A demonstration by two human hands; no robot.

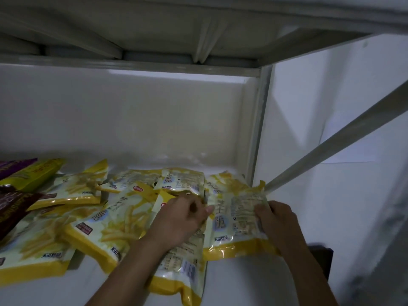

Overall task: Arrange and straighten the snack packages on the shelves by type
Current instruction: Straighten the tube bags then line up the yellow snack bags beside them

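Observation:
Several yellow-and-white fry snack packages lie flat and overlapping on the white shelf point(242, 283). My right hand point(276, 219) grips the right edge of the rightmost package point(234, 221), which lies back side up. My left hand point(181, 217) presses fingers-down on the middle package point(181, 268), pinching its upper part. More of these packages sit behind point(181, 180) and to the left point(110, 226). Dark purple packages point(13, 208) and a yellow-green package point(33, 173) lie at the far left.
The shelf's grey right post point(258, 129) and a slanted grey bar point(331, 140) stand just right of the packages. The white back wall point(132, 118) closes the rear. Another shelf point(154, 29) hangs overhead. A dark object point(322, 257) sits beyond the right edge.

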